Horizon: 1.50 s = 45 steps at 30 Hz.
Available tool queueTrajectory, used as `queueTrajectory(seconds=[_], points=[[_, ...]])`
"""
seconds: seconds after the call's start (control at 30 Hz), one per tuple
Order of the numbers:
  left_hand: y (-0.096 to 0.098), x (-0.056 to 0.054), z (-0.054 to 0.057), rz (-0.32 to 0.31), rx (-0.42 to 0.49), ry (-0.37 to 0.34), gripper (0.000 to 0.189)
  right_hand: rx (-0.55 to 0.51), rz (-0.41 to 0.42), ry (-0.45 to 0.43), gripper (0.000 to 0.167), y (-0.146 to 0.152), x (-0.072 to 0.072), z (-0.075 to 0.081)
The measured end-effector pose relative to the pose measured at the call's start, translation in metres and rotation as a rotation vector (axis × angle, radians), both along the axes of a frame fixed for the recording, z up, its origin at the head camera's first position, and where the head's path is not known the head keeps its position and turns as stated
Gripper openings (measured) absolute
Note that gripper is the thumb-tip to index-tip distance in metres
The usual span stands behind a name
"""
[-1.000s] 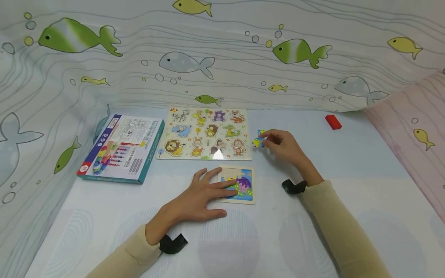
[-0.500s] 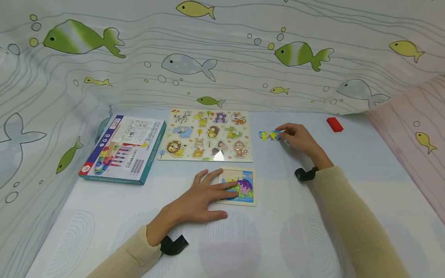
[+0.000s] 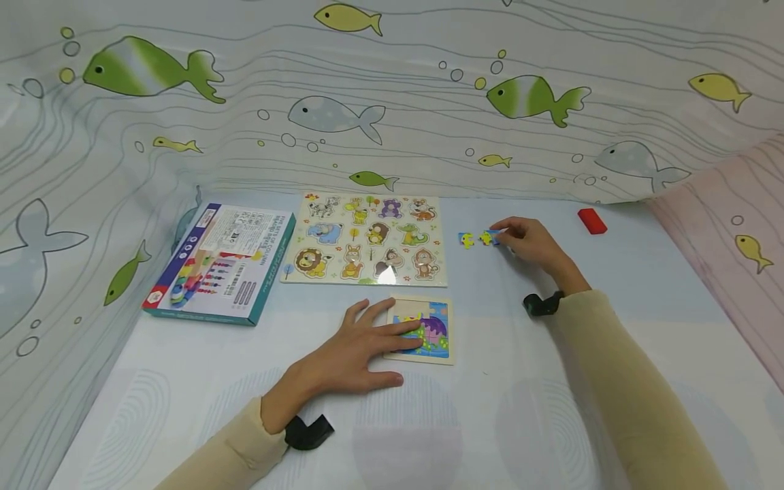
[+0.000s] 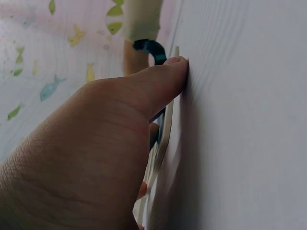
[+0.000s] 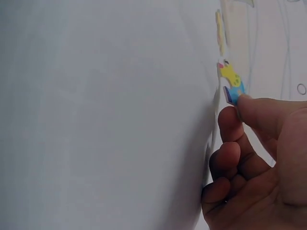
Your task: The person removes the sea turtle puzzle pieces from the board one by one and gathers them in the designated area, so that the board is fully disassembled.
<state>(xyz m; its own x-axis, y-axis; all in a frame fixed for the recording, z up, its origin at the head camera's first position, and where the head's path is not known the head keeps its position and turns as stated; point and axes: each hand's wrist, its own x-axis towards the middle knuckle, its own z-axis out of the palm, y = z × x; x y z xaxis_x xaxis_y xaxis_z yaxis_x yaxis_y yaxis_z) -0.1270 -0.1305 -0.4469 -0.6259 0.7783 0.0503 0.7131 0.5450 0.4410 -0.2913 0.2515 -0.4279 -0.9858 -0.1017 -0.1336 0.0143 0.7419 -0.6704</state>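
My left hand (image 3: pixel 343 357) rests with spread fingers on a small square wooden jigsaw puzzle (image 3: pixel 451 333), covering part of its purple, green and blue picture. Bare wood shows near its top edge. In the left wrist view, the thumb (image 4: pixel 165 81) lies beside the puzzle's thin edge. Beyond the puzzle, to the right, my right hand (image 3: pixel 534 248) pinches a blue and yellow jigsaw piece (image 3: pixel 488 237) between thumb and index finger. The right wrist view shows this piece (image 5: pixel 231 79) tilted at the fingertips. A second, similar piece (image 3: pixel 467 239) lies just left of it.
A wooden animal puzzle board (image 3: pixel 367 248) lies behind the small puzzle. Left of that board is a flat teal-edged toy box (image 3: pixel 223 265). A red block (image 3: pixel 592 221) sits at the far right, near the fish-patterned backdrop (image 3: pixel 429 136).
My right hand has moved right with the pinched piece, so the two loose pieces now lie side by side with a small gap. My left hand stays on the puzzle.
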Motion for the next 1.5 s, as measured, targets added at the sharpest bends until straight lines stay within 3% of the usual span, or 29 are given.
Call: queueTrajectory(seconds=[0.3,0.8,1.1,1.5], points=[[0.0,0.0,0.0,-0.006,0.0,0.003,0.058,0.022,0.042,0.031,0.033,0.003,0.001,-0.004],[0.001,0.0,0.003,-0.012,-0.014,0.013,0.058,0.073,0.025,0.072,0.033,-0.002,0.002,-0.005],[0.001,0.0,0.003,-0.002,-0.015,-0.002,0.059,0.088,0.029,0.015,0.04,-0.007,0.003,-0.002],[0.001,0.0,0.002,0.003,-0.018,0.001,0.059,0.125,0.044,0.043,0.038,-0.007,-0.001,-0.004]])
